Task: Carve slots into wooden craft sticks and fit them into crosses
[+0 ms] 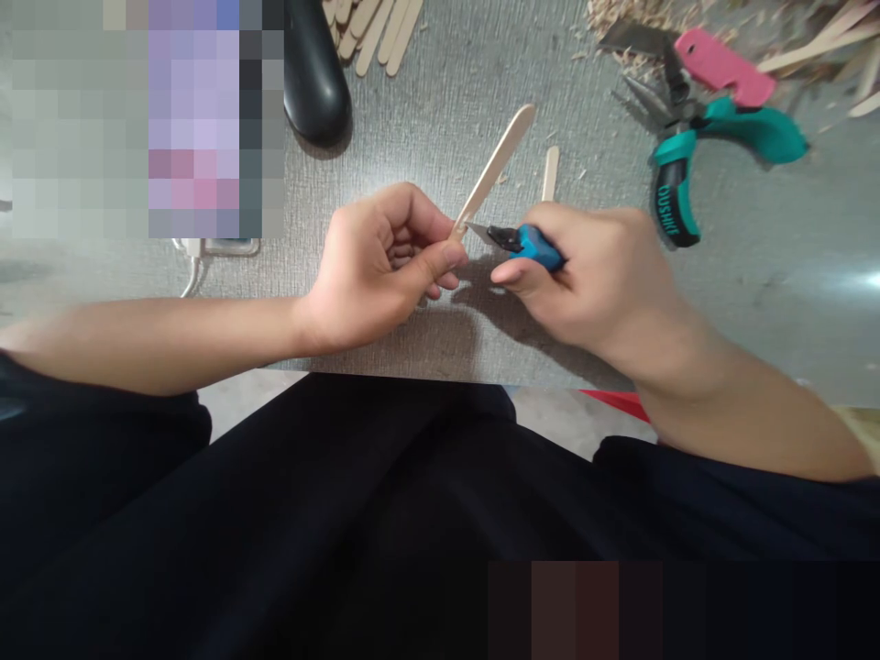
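Note:
My left hand (391, 261) pinches the lower end of a wooden craft stick (499, 165) between thumb and fingers. The stick slants up and to the right above the table. In my right hand (591, 270) is a utility knife (529, 246) with a blue handle, fingers wrapped round it. Its blade points left and meets, or nearly meets, the stick just above my left fingertips; exact contact is too small to tell. Just beyond my right hand a short piece of craft stick (551, 172) lies on the table, its lower end hidden.
Teal-and-black pliers (677, 183) lie at the right, beside a pink-handled folding knife (725, 66) and wood shavings (636, 20). Several craft sticks (378, 32) lie at the back near a black rounded object (320, 82). A white cable (192, 270) is at the left. The table's front edge runs below my hands.

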Demonstrator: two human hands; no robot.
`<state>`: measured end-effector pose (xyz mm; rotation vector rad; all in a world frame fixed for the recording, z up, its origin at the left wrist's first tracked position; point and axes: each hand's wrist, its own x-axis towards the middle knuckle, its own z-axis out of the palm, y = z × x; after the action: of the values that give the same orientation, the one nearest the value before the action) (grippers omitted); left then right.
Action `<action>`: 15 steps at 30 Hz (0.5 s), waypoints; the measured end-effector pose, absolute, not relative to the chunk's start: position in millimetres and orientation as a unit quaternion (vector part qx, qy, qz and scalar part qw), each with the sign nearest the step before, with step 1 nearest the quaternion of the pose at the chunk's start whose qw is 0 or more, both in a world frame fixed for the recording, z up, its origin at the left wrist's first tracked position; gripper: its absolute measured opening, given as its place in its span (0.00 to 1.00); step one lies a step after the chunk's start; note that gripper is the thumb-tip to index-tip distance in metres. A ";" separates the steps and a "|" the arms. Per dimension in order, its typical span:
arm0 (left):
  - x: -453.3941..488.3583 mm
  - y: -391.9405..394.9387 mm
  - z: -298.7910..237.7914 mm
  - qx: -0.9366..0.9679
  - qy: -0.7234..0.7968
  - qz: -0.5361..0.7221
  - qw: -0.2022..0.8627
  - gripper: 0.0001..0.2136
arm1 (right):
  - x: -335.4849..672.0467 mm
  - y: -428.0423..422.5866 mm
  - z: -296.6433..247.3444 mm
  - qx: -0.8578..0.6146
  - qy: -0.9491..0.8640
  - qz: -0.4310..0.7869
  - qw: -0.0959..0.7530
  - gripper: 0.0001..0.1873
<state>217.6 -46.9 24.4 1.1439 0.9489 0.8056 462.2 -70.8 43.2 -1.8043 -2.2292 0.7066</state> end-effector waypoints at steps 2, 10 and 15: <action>215.7 -50.1 26.0 0.517 0.386 0.362 0.673 0.15 | 463.9 -69.0 41.0 -0.620 -0.751 0.210 0.090 0.44; 215.4 -50.6 31.3 0.471 0.410 0.334 0.706 0.16 | 468.2 -65.5 45.2 -0.641 -0.737 0.183 0.110 0.43; 217.3 -46.4 27.0 0.463 0.416 0.330 0.709 0.21 | 469.0 -63.5 44.9 -0.635 -0.740 0.199 0.094 0.45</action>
<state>217.3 -46.4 27.0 1.0285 0.9232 0.7329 469.0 -63.5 44.9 -1.8834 -2.1954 0.5911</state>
